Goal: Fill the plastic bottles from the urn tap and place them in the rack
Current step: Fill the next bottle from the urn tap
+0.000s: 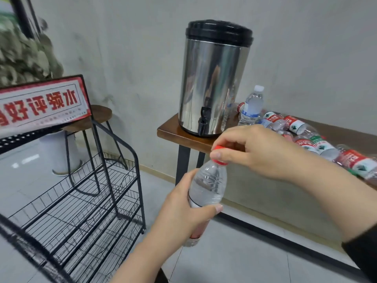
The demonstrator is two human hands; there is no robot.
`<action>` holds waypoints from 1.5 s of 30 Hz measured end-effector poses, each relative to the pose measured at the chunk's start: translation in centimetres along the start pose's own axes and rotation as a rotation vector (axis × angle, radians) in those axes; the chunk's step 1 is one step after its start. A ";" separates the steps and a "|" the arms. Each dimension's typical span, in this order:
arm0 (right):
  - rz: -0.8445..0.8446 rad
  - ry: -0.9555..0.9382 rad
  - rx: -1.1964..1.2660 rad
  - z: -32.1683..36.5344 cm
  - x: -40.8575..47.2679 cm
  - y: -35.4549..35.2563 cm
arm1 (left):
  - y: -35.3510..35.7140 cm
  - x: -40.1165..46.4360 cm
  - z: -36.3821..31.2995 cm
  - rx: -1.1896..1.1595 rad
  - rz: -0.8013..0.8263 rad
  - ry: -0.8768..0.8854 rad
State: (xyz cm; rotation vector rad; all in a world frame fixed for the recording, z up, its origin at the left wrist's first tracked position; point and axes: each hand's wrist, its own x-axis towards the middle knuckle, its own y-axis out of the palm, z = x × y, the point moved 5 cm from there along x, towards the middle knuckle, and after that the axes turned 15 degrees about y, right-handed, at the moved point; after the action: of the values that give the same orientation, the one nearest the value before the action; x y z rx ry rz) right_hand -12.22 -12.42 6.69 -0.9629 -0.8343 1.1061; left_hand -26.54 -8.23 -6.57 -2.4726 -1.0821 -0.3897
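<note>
Your right hand (259,152) is closed in a pinch on the red cap (219,155), thumb and fingers curled round it so that only its rim shows; whether the cap is seated on the thread or only resting there cannot be told. Your left hand (183,209) is wrapped round the middle of the plastic bottle (208,186), thumb across the front, holding it tilted slightly with the neck toward the right hand, clear of every surface. The bottle appears to hold water to well up the shoulder, so the step in hand reads as capping a filled bottle. To do it well, keep the left grip firm but not crushing: thin plastic will likely give and push water out at the neck if squeezed before the cap is tight. Bring the bottle upright, turn the cap squarely until it stops, and hold the body still while you turn. Beyond the hands, the urn (214,78) stands on the end of the wooden table (173,133) with its tap (204,121) facing you. One bottle with a white cap (252,105) stands just beside the urn, and a heap of labelled bottles (318,144) lies along the table to your right. The wire rack (85,199) stands to your left, and its visible shelves hold no bottles, so the task looks to be near its beginning.
</note>
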 end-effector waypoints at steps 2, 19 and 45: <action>0.074 0.004 -0.023 0.4 -0.6 -0.3 | 0.0 -0.5 -0.5 -0.004 0.011 0.003; -0.011 0.066 -0.046 0.6 -1.6 -3.3 | 0.6 0.5 -2.4 0.014 0.043 0.027; -0.122 0.298 0.076 -8.4 1.9 -5.6 | 6.8 9.0 -0.7 0.215 -0.002 0.082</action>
State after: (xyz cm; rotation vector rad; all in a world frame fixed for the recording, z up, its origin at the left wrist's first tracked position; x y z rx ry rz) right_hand -2.21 -13.19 8.97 -0.9713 -0.5951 0.8577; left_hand -15.60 -6.99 -4.02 -2.2477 -1.0356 -0.3528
